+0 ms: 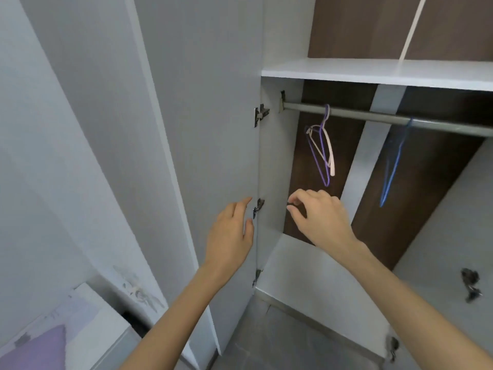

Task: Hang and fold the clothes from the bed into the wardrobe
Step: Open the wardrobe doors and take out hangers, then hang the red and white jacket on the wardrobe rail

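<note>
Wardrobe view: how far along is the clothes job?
Barely begun. Done: the wardrobe door stands open. In hand: nothing; the left hand by the hinges and the right hand inside are both empty. The rail carries only bare hangers: a purple-and-white pair and a blue hanger. Left: no clothing shows inside, so all of it.

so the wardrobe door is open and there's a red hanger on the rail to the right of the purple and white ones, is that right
Not quite: that hanger is blue, not red. The head view shows it hanging on the rail to the right of the purple and white ones, and the wardrobe door is open, as you said.
</note>
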A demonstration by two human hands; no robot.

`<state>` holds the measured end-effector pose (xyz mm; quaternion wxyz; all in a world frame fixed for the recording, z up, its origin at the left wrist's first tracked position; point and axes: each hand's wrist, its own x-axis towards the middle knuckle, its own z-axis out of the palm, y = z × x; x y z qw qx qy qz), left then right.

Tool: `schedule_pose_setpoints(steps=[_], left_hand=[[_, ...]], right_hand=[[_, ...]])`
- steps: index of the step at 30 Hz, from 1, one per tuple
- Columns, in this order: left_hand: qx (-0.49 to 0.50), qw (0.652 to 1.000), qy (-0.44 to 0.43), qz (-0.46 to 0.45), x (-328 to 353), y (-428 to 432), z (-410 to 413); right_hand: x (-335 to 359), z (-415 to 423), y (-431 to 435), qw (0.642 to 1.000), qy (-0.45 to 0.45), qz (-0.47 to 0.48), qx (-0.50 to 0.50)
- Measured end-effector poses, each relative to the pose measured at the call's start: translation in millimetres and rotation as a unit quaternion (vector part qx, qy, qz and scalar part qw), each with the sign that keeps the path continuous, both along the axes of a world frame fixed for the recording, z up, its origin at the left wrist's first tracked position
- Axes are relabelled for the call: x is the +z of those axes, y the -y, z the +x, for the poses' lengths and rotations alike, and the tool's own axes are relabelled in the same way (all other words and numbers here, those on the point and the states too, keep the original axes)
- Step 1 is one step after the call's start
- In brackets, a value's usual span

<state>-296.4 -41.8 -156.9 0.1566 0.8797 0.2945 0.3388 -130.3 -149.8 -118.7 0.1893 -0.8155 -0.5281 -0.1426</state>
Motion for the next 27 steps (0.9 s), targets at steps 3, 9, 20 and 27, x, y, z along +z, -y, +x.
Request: schedule_pose_setpoints(steps=[3,9,20,27], left_hand=[[-0.04,0.998,-0.051,0.002,-7.1,6.4,29.2],[-0.137,0.98,-0.144,0.0,-29.5,34.5,84.9],[-0.382,0.901,-0.205,0.024,-60.6,128.1,89.1],[-0.539,0.808,-0.233,0.039,-68.6,212.1,41.2]], right_hand=[[-23.8,15.5,32.2,0.998,-0.024,-0.013,-0.057],[-64.8,28.1,103.8,0.982,-0.059,-0.039,-0.176],[-111.1,-66.5,233.3,0.905,-0.16,-0.056,-0.39],[-129.9,-184.3,312.7,0.812,-0.199,-0.033,-0.548]])
